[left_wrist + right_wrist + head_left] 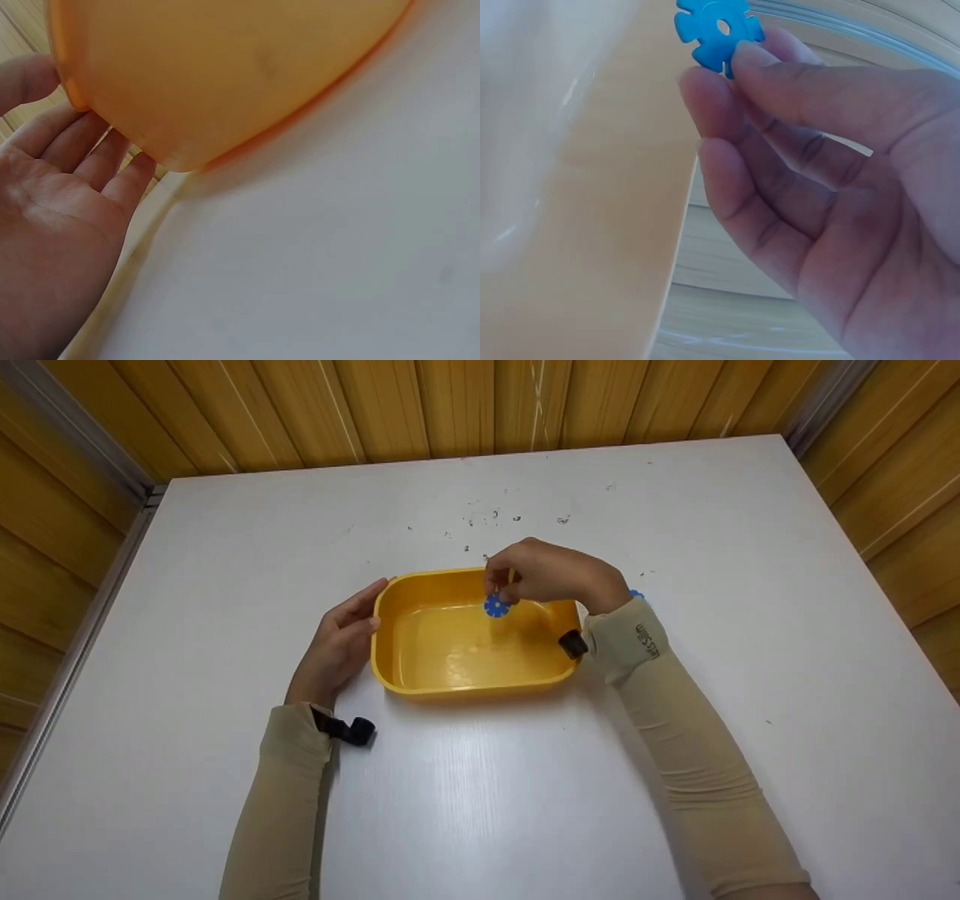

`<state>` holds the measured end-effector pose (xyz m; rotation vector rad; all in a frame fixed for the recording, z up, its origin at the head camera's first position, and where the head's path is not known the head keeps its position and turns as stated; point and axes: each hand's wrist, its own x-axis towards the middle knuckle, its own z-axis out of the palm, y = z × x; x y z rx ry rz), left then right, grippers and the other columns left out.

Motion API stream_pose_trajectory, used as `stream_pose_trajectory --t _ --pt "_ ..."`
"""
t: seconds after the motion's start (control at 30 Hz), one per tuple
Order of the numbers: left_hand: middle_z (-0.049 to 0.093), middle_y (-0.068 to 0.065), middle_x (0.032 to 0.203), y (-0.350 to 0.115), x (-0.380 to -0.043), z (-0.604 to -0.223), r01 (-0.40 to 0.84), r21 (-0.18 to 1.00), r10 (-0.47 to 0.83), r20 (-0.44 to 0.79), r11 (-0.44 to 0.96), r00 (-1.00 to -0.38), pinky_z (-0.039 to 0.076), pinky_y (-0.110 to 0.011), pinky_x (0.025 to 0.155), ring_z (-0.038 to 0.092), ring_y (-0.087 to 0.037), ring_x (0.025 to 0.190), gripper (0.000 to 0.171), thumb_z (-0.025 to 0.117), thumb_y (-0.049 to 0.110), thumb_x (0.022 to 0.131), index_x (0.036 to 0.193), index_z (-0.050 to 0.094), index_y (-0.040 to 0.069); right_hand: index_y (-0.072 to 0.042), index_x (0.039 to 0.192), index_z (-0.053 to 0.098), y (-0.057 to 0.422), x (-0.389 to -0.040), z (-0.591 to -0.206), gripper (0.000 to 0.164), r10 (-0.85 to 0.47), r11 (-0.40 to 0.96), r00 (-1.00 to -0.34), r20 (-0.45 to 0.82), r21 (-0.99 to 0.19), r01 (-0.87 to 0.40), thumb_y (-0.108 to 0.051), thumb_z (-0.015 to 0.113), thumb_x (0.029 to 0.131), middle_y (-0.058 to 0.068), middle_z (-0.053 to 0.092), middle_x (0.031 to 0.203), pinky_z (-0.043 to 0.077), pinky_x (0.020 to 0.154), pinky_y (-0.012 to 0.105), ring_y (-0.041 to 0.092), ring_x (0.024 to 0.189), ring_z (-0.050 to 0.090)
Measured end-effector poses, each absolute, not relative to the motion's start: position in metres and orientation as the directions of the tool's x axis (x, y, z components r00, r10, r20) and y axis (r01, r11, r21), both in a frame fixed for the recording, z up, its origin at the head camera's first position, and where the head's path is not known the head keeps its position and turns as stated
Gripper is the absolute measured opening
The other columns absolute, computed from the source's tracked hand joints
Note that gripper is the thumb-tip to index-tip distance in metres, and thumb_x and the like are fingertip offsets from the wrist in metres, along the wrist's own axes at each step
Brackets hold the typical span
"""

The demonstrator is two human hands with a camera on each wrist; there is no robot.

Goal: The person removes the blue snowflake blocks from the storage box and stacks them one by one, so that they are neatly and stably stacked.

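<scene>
A yellow plastic basin [472, 690] with rounded corners sits on the white table. My left hand [341, 637] rests against its left end; in the left wrist view, the fairly straight fingers [71, 142] touch the outer wall, with the thumb by the rim. Over the basin's far right part, my right hand [551, 570] pinches a blue notched interlocking disc [496, 605] between thumb and fingertips. Up close in the right wrist view, the disc [716, 34] shows slots around its edge and a hole in the middle.
Another blue piece [637, 595] lies right of the basin, mostly hidden behind my right wrist. Dark marks [495, 515] spot the white table [480, 795] beyond the basin. Yellow wood-look panels [450, 409] stand along the table's back and sides.
</scene>
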<state>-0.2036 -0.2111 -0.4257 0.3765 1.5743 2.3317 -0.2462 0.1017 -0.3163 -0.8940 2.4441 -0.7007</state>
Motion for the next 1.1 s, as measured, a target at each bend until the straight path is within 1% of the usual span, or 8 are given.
stream_pose_trajectory --t 0.43,0.6,0.73,0.83,1.03,1.1 --pt "0.036 -0.010 0.154 -0.211 -0.202 -0.423 -0.103 0.923 0.385 0.052 -0.371 -0.922 0.033 -0.032 0.114 0.034 -0.023 0.142 0.055 0.044 -0.007 0.096 0.148 0.032 0.002 -0.006 0.101 0.069 0.132 -0.246 -0.316 0.012 -0.649 0.642 -0.750 -0.129 -0.622 -0.449 -0.007 0.064 0.090 0.005 0.071 0.100 0.056 0.082 0.032 0.021 0.088 0.062" --pt "0.036 -0.008 0.154 -0.211 -0.204 -0.426 -0.117 0.926 0.367 0.024 -0.359 -0.930 0.035 -0.030 0.113 0.034 -0.022 0.142 0.056 0.045 -0.008 0.095 0.149 0.032 0.003 -0.005 0.101 0.069 0.144 -0.245 -0.317 0.012 -0.622 0.651 -0.775 -0.112 -0.624 -0.432 -0.006 0.064 0.090 0.007 0.069 0.101 0.056 0.083 0.034 0.022 0.089 0.062" --pt "0.036 -0.007 0.154 -0.211 -0.205 -0.427 -0.114 0.932 0.364 0.020 -0.343 -0.931 0.037 -0.028 0.112 0.034 -0.021 0.143 0.057 0.047 -0.007 0.095 0.149 0.032 0.004 -0.006 0.101 0.069 0.154 -0.245 -0.319 0.012 -0.605 0.654 -0.792 -0.082 -0.618 -0.436 -0.006 0.064 0.090 0.007 0.069 0.102 0.057 0.081 0.034 0.021 0.087 0.062" --pt "0.036 -0.007 0.154 -0.211 -0.205 -0.426 -0.108 0.933 0.363 0.025 -0.343 -0.932 0.036 -0.028 0.112 0.033 -0.020 0.143 0.057 0.048 -0.005 0.095 0.149 0.034 0.005 -0.007 0.102 0.069 0.162 -0.246 -0.322 0.012 -0.592 0.654 -0.803 -0.066 -0.621 -0.431 -0.006 0.063 0.091 0.006 0.070 0.102 0.056 0.079 0.030 0.021 0.085 0.062" --pt "0.036 -0.007 0.154 -0.209 -0.205 -0.426 -0.110 0.932 0.363 0.025 -0.346 -0.931 0.036 -0.028 0.113 0.033 -0.020 0.143 0.057 0.051 -0.004 0.094 0.148 0.034 0.004 -0.008 0.104 0.070 0.177 -0.245 -0.326 0.014 -0.555 0.667 -0.829 -0.070 -0.633 -0.393 -0.009 0.062 0.092 0.006 0.070 0.101 0.054 0.076 0.019 0.023 0.086 0.064" --pt "0.037 -0.007 0.154 -0.209 -0.205 -0.426 -0.109 0.932 0.360 0.025 -0.346 -0.933 0.036 -0.028 0.113 0.033 -0.020 0.143 0.056 0.051 -0.004 0.094 0.148 0.036 0.005 -0.008 0.103 0.070 0.182 -0.244 -0.327 0.014 -0.546 0.670 -0.835 -0.064 -0.632 -0.389 -0.009 0.062 0.092 0.007 0.070 0.099 0.052 0.074 0.017 0.022 0.084 0.063"
